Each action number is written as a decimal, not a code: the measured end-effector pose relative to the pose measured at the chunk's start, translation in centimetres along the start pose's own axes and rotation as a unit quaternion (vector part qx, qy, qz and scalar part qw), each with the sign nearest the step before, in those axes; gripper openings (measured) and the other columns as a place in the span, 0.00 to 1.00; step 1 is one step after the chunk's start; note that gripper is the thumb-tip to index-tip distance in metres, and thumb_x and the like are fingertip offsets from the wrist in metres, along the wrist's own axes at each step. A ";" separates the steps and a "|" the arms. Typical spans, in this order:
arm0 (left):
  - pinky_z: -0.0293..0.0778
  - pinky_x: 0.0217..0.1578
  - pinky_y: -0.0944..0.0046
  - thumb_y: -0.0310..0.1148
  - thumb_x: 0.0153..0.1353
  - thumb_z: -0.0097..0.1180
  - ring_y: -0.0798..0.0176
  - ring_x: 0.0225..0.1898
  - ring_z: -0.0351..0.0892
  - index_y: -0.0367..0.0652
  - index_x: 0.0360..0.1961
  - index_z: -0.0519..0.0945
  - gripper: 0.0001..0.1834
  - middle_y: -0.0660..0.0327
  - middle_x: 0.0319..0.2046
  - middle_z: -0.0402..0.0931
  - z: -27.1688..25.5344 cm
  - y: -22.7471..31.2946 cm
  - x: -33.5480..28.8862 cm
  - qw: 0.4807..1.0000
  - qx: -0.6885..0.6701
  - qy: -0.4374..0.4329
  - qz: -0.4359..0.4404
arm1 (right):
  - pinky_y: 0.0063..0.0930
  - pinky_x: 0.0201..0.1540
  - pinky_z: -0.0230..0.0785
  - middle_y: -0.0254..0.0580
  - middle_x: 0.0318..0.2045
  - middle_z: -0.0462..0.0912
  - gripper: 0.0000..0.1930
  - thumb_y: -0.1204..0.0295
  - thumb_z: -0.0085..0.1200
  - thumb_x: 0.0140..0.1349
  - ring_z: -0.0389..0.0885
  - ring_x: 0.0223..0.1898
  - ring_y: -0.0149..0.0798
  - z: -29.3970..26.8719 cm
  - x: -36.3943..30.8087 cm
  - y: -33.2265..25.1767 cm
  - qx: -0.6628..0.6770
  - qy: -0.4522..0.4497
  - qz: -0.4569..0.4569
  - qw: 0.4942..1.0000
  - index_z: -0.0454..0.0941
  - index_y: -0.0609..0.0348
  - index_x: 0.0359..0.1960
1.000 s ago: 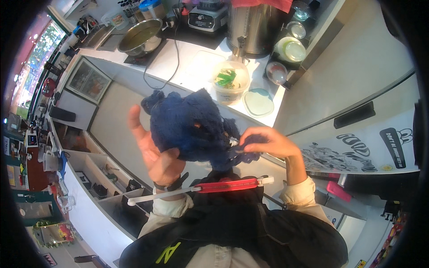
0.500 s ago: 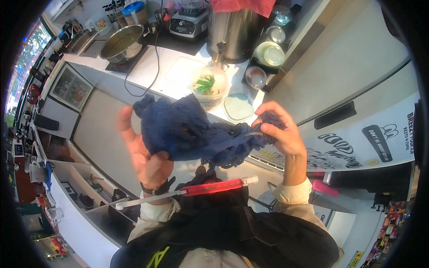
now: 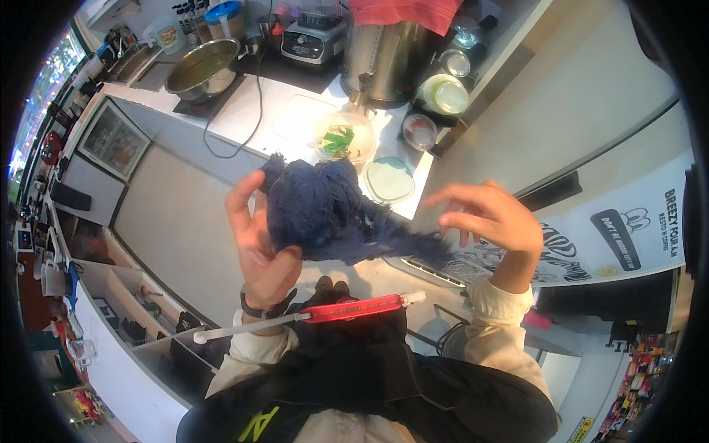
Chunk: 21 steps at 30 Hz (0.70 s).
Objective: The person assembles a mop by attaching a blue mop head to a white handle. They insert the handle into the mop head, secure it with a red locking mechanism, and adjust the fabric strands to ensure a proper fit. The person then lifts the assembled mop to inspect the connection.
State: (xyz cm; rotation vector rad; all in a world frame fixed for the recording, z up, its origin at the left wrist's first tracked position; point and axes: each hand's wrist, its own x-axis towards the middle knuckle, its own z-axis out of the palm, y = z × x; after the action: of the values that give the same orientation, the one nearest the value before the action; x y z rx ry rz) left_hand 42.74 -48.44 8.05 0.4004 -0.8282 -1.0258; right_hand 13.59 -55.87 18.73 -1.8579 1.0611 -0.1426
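A crumpled dark blue cloth (image 3: pixel 314 210) with frayed-looking edges hangs in the air in front of my body. My left hand (image 3: pixel 267 258) grips its left side, thumb in front and fingers behind. From that bunched part, a loose tail of the cloth trails to the right and blurs toward its end. My right hand (image 3: pixel 493 218) is off to the right of the tail, fingers apart and bent, with nothing visible in them.
Beyond the cloth, the white counter (image 3: pixel 295 159) holds a tub of green leaves (image 3: pixel 347 140), a pale lid (image 3: pixel 390 181), a steel pot (image 3: pixel 205 72), a blender base (image 3: pixel 313 40) and a steel urn (image 3: pixel 388 63). A cable (image 3: pixel 256 122) hangs over the edge. A large refrigerator (image 3: pixel 569 96) stands right.
My right hand has let go of the cloth and moved right. My left hand has carried the bunched part a little to the right, and the freed end has dropped into a tail.
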 end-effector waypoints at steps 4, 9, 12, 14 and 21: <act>0.74 0.61 0.54 0.14 0.38 0.52 0.51 0.57 0.78 0.50 0.77 0.43 0.60 0.42 0.61 0.69 0.3 1.0 -0.2 0.999 -0.030 0.016 -0.010 | 0.24 0.34 0.76 0.39 0.38 0.87 0.20 0.65 0.65 0.64 0.84 0.31 0.28 2.0 3.6 3.8 0.003 0.077 -0.073 0.994 0.79 0.55 0.55; 0.77 0.57 0.57 0.15 0.38 0.51 0.51 0.56 0.78 0.51 0.77 0.43 0.60 0.41 0.61 0.69 -0.2 1.5 -0.2 0.999 -0.027 0.030 -0.028 | 0.36 0.55 0.73 0.41 0.58 0.72 0.44 0.60 0.77 0.49 0.75 0.55 0.40 10.5 11.0 5.2 0.082 0.094 -0.252 0.960 0.68 0.48 0.68; 0.76 0.59 0.54 0.15 0.38 0.48 0.48 0.58 0.78 0.52 0.78 0.44 0.60 0.40 0.61 0.69 -1.0 1.8 -0.3 0.999 -0.039 0.008 0.012 | 0.35 0.53 0.71 0.38 0.54 0.69 0.47 0.60 0.80 0.44 0.71 0.52 0.39 11.8 11.0 1.7 0.071 0.194 -0.337 0.919 0.68 0.47 0.67; 0.75 0.61 0.51 0.14 0.37 0.48 0.46 0.59 0.76 0.53 0.78 0.44 0.61 0.41 0.61 0.68 -1.5 2.2 -0.7 0.999 -0.026 0.027 0.013 | 0.33 0.52 0.71 0.38 0.53 0.69 0.45 0.61 0.80 0.43 0.71 0.51 0.38 11.1 11.1 1.2 0.067 0.151 -0.337 0.927 0.69 0.48 0.65; 0.68 0.65 0.46 0.13 0.43 0.52 0.43 0.62 0.73 0.53 0.75 0.47 0.56 0.42 0.62 0.68 -2.7 3.1 -1.7 0.999 -0.040 0.011 0.029 | 0.23 0.38 0.69 0.30 0.27 0.78 0.16 0.62 0.73 0.55 0.75 0.31 0.29 11.4 8.8 7.1 0.099 0.069 -0.143 0.982 0.82 0.59 0.36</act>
State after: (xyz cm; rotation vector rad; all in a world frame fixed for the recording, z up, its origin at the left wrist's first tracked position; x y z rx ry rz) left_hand 46.22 -45.70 7.60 0.3172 -0.7731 -0.9957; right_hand 20.47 -55.64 4.19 -1.8284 0.8328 -0.5325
